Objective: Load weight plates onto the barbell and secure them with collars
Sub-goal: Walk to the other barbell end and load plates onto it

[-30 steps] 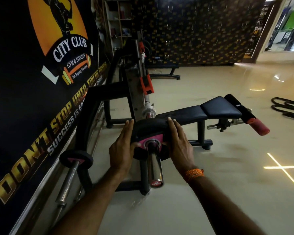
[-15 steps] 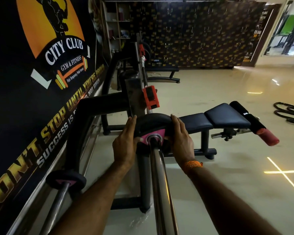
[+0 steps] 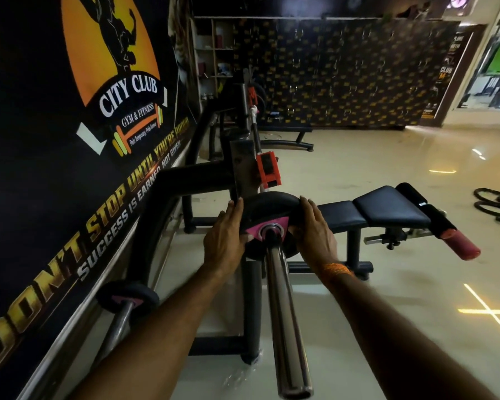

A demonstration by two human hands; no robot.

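The plate (image 3: 269,207), threaded on the bar (image 3: 280,307), is gripped at its rim between the left hand (image 3: 224,241) and right hand (image 3: 315,235).

I can't see the barbell (image 3: 280,298) beyond the weight plate (image 3: 267,206), whose rim the left hand (image 3: 224,241) and right hand (image 3: 315,235) partly cover. At three o'clock the ropes (image 3: 494,203) run off frame.
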